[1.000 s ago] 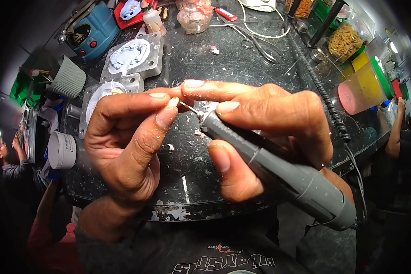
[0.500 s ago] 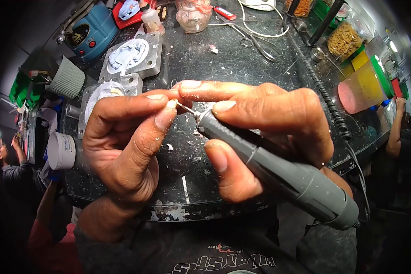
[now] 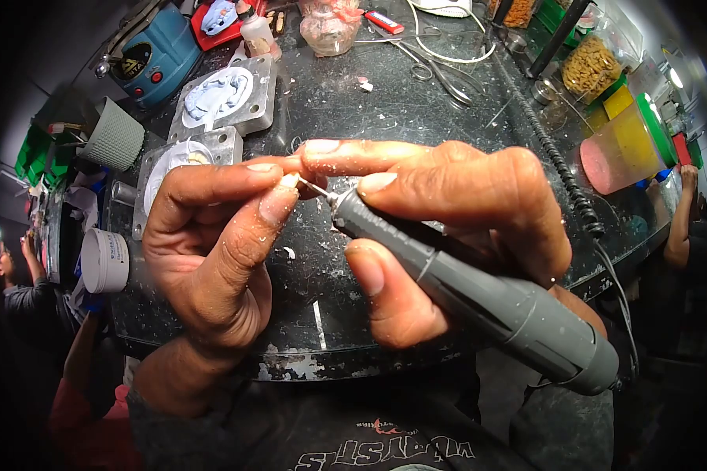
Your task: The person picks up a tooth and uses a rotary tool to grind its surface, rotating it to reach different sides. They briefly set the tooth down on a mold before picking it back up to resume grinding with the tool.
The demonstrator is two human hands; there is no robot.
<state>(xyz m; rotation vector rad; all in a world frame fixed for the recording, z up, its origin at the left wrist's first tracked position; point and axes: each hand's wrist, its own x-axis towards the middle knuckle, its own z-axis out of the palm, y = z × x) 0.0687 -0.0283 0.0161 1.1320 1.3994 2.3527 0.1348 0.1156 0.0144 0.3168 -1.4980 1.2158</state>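
My right hand (image 3: 479, 212) grips a grey rotary handpiece (image 3: 479, 294) like a pen, its thin bur (image 3: 314, 190) pointing left. My left hand (image 3: 212, 243) pinches a tiny pale piece (image 3: 291, 180) between thumb and forefinger, right at the bur's tip. The piece is mostly hidden by my fingertips. My right forefinger stretches across and touches my left fingertips. Both hands hover over a dark, dust-flecked worktable (image 3: 385, 110).
Two metal flasks with white plaster (image 3: 221, 93) (image 3: 177, 161) lie at the back left beside a blue machine (image 3: 153, 59). A white tub (image 3: 106, 259) sits at the left edge. Scissors (image 3: 440, 74), a coiled black cord (image 3: 554, 157) and a yellow-green jar (image 3: 628, 149) stand to the right. Other people work at both sides.
Both hands with the handpiece have drifted slightly left and up in the view; the grip and the bur's contact with the small piece stay the same.
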